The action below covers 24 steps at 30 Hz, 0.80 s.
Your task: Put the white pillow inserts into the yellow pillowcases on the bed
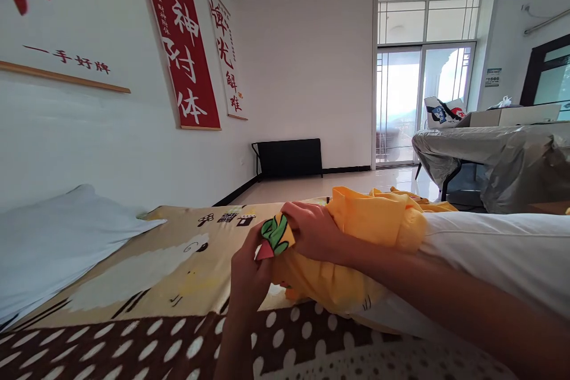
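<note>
A yellow pillowcase (378,214) with a green, pink and black print at one corner is bunched around the near end of a white pillow (499,243). The pillow stretches off to the right edge of the view. My left hand (252,264) is closed on the printed corner of the pillowcase. Just to its right, my right hand (312,231) grips the same cloth, its forearm lying across the pillow. Folds hide some of the fingers of both hands.
Under the work lies a bed blanket (146,273) with a sheep print and a brown dotted border. White bedding (66,237) lies at the left by the wall. A plastic-covered table (490,142) with boxes stands back right; a black folded panel (290,158) leans on the far wall.
</note>
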Each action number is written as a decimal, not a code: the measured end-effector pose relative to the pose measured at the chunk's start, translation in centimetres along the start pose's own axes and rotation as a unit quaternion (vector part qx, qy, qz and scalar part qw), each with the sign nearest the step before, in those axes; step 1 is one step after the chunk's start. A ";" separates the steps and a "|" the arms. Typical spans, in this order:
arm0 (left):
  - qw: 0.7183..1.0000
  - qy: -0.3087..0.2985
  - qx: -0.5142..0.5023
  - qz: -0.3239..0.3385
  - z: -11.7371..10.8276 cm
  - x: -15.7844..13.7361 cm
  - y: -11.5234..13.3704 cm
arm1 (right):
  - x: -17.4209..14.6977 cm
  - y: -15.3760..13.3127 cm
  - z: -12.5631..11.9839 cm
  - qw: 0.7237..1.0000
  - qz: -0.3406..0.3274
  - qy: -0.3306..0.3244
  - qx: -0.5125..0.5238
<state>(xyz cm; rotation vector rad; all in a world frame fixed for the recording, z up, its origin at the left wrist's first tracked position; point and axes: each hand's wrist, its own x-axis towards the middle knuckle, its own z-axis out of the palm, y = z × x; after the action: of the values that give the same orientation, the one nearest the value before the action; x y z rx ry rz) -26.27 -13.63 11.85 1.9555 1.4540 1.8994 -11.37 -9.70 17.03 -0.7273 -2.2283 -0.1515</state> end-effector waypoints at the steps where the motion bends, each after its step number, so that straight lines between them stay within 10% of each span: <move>1: 1.000 0.030 -0.006 0.001 0.3 -0.1 0.3 | -0.1 -0.2 0.0 1.000 -0.006 0.015 0.015; 9: 0.965 0.139 -0.092 -0.203 -0.3 -0.3 -0.4 | -0.7 -1.0 -0.1 0.994 -0.052 0.006 0.092; 24: 0.977 0.004 -0.146 -0.157 -1.5 0.1 -2.3 | -0.3 -0.5 0.1 0.995 -0.068 -0.075 -0.016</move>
<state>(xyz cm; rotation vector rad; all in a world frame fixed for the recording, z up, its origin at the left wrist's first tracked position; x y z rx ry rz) -28.77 -13.05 10.90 1.4940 1.3020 1.8534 -11.56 -10.23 16.84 -0.6207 -2.4248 -0.2067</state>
